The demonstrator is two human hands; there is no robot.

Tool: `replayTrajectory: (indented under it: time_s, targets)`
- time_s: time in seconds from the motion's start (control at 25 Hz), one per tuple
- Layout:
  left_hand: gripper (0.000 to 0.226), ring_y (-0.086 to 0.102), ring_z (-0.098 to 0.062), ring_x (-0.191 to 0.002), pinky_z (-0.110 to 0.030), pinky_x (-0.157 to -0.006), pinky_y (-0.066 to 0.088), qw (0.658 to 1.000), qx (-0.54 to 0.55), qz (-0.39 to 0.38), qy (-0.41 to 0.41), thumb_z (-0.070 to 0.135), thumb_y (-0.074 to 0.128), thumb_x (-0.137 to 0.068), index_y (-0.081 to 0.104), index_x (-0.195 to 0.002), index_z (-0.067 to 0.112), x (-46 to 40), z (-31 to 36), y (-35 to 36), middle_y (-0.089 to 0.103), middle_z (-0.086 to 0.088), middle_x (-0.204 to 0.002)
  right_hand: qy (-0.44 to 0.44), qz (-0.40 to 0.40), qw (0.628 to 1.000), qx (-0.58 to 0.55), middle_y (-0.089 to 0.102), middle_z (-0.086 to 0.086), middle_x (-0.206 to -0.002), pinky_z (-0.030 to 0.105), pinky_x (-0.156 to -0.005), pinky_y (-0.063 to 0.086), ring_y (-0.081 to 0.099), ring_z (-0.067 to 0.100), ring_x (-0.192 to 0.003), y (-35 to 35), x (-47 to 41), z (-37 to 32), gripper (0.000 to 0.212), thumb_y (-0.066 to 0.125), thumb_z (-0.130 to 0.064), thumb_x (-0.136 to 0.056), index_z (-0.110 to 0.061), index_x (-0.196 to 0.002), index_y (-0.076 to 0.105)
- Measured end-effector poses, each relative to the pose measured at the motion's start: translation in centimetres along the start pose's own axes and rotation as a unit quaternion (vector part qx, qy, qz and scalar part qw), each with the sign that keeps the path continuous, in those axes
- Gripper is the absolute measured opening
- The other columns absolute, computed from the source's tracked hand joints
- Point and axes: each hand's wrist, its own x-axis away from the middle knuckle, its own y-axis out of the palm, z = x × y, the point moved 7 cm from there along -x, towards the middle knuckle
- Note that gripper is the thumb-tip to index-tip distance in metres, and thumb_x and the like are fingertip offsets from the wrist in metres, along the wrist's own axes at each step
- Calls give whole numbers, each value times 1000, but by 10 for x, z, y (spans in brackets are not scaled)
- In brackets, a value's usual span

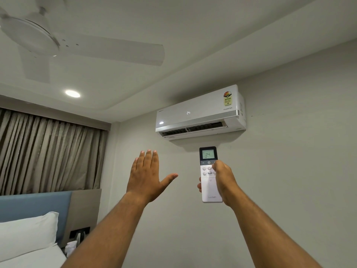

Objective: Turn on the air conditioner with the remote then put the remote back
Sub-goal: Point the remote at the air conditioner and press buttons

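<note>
White slim plastic remote (210, 175) with a dark top stands upright in the right hand (224, 180), which is wrapped around it, thumb on the buttons; its small screen reads 24. It points up at the white wall-mounted air conditioner (200, 113), whose front also shows 24 and whose lower flap is open. The left hand (146, 180) is raised beside it, flat, thumb spread, holding nothing. Pale grey wall (289, 151) fills the right; a white ceiling fan (58, 41) and a lit round ceiling light (72, 93) sit upper left. Beige pleated curtains (48, 151) hang above a blue padded headboard (29, 206) and white pillow (27, 233).
</note>
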Motion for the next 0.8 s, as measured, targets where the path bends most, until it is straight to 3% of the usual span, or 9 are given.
replayTrajectory:
  time_s: [0.16, 0.28, 0.36, 0.4, 0.48, 0.6, 0.68, 0.8]
  targets:
    - [105, 1, -26, -148, -42, -118, 6, 994, 102, -7, -40, 83, 18, -75, 3, -151, 12, -1, -5, 0, 5, -11, -162, -11, 6, 1000, -2, 70, 15, -65, 33, -49, 56, 68, 28, -49, 8, 3, -3, 24, 38, -20, -85, -10, -90, 59]
    - [91, 23, -25, -144, -42, -115, 23, 954, 272, -28, -125, 75, 35, -82, 27, -147, 11, 4, -23, -2, 27, -11, -157, -24, 8, 1000, 8, 70, 7, -64, 23, -46, 49, 63, 18, -44, 31, 6, -5, 20, 37, -22, -85, -14, -83, 55]
    - [71, 47, -24, -127, -43, -106, 37, 925, 338, -30, -170, 67, 41, -86, 54, -129, 13, 17, -44, -6, 53, -9, -138, -17, -10, 1000, 12, 64, 0, -59, 20, -46, 45, 56, 14, -41, 60, 11, 1, 17, 37, -23, -85, -17, -77, 50]
    - [61, 58, -22, -110, -45, -98, 44, 911, 362, -27, -194, 65, 42, -87, 63, -110, 13, 26, -57, -9, 64, -8, -121, -10, -28, 1000, 8, 62, -3, -55, 20, -47, 44, 55, 12, -39, 79, 15, 6, 17, 37, -23, -84, -19, -73, 49]
    - [49, 66, -19, -84, -46, -83, 54, 876, 409, -29, -254, 59, 46, -89, 62, -85, 13, 55, -88, -17, 69, -7, -99, 17, -75, 997, -1, 60, -7, -47, 19, -47, 43, 53, 10, -35, 126, 28, 25, 18, 37, -23, -83, -20, -70, 49]
    - [31, 72, -17, -75, -32, -64, 59, 821, 466, -78, -320, 46, 56, -90, 67, -96, 17, 110, -129, -21, 71, -3, -100, 48, -143, 988, -13, 61, -2, -56, 21, -52, 41, 53, 13, -42, 198, 56, 61, 20, 35, -22, -86, -18, -76, 51]
    - [25, 74, -17, -74, -28, -59, 59, 806, 467, -88, -354, 39, 60, -90, 69, -98, 18, 153, -157, -27, 74, -3, -97, 81, -195, 977, -12, 62, 2, -65, 24, -56, 40, 54, 17, -52, 247, 83, 90, 21, 34, -23, -88, -17, -80, 53]
    - [16, 74, -20, -78, -26, -58, 57, 797, 448, -103, -392, 28, 60, -92, 73, -94, 21, 212, -191, -36, 77, -2, -93, 131, -248, 959, -25, 65, 1, -61, 25, -56, 39, 54, 18, -52, 301, 124, 131, 24, 35, -24, -87, -18, -76, 56]
